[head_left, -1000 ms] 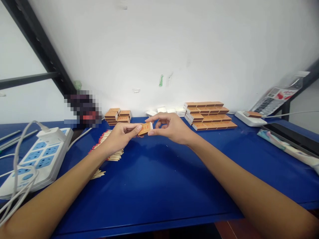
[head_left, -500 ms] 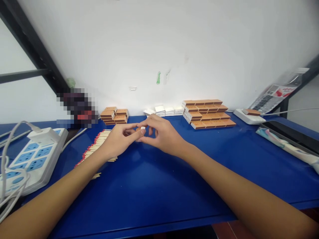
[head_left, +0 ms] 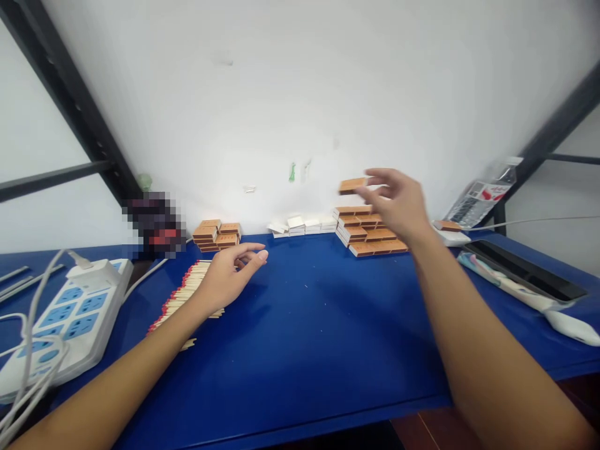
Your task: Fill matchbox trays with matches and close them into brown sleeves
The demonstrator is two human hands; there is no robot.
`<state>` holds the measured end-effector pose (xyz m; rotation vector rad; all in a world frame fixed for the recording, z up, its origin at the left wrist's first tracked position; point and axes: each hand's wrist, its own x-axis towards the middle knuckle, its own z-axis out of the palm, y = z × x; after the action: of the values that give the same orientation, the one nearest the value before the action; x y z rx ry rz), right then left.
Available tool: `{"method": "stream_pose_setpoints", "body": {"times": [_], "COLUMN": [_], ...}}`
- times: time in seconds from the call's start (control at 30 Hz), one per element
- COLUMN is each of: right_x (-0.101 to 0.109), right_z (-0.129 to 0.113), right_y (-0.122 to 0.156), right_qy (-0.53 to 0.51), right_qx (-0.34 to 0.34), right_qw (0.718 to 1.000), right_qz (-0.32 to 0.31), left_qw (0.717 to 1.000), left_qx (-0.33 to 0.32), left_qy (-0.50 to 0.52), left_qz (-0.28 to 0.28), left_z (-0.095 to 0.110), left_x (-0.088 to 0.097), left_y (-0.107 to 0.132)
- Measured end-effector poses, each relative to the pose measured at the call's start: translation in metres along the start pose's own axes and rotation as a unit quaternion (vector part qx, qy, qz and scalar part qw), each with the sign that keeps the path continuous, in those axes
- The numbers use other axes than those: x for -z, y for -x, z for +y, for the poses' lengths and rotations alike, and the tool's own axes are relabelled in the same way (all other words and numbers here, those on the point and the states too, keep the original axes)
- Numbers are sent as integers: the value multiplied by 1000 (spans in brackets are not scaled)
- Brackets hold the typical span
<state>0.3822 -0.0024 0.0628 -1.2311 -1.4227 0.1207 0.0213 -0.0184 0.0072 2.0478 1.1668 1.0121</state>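
Observation:
My right hand [head_left: 396, 200] pinches an orange-brown matchbox [head_left: 352, 186] by its right end, in the air above the stepped stack of matchboxes [head_left: 370, 236] by the wall. My left hand [head_left: 237, 269] holds nothing; its thumb and forefinger stand apart over the blue table [head_left: 290, 362]. Partly under the left wrist lies a row of red-tipped matches [head_left: 180, 294]. A smaller pile of matchboxes [head_left: 215, 236] sits behind the left hand. White inner trays [head_left: 300, 226] line the wall between the two piles.
On the left is a white power strip [head_left: 77, 319] with cables. At the right lie a black phone-like slab [head_left: 520, 269], a toothbrush-like object in a wrapper [head_left: 510, 281] and a leaning plastic bottle [head_left: 482, 197]. One matchbox [head_left: 447, 225] rests on a white adapter.
Both hands were together over the table, holding a small box. Now the right hand has moved up and right with the matchbox, and the left has let go, staying near its place.

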Motion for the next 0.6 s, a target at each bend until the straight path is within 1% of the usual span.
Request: {"method": "stream_pose_setpoints", "body": {"times": [0.03, 0.07, 0.1, 0.13, 0.17, 0.2, 0.23, 0.3, 0.4, 0.47, 0.6], "right_x": [18, 35, 50, 62, 72, 78, 83, 85, 80, 77, 75], "right_z": [11, 24, 36, 49, 60, 70, 78, 91, 103, 109, 122], "right_y": [-4, -6, -5, -3, 0, 3, 6, 9, 10, 9, 9], "right_qy": [6, 20, 43, 67, 96, 122, 135, 122, 109, 114, 132], "right_qx": [-32, -69, -99, -124, -145, -157, -159, -158, -143, -135, -119], "right_qw": [999, 996, 993, 989, 985, 980, 977, 976, 973, 970, 967], "right_qz": [38, 55, 55, 41, 11, -34, -53, -90, -147, -166, -184], "left_qw": [1000, 1000, 1000, 999, 999, 999, 999, 999, 999, 999, 998], "left_qx": [-4, -9, -15, -22, -25, -28, -29, -28, -27, -32, -36], "left_qy": [-3, -4, -3, -3, -4, -7, -12, -22, -31, -35, -45], "left_qz": [7, 17, 24, 34, 37, 39, 39, 35, 30, 26, 28], "left_z": [0, 1, 1, 1, 1, 1, 1, 2, 2, 3, 4], "left_x": [0, 0, 0, 0, 0, 1, 1, 2, 2, 2, 2], "left_y": [0, 0, 0, 0, 0, 0, 0, 0, 0, 0, 0]}}
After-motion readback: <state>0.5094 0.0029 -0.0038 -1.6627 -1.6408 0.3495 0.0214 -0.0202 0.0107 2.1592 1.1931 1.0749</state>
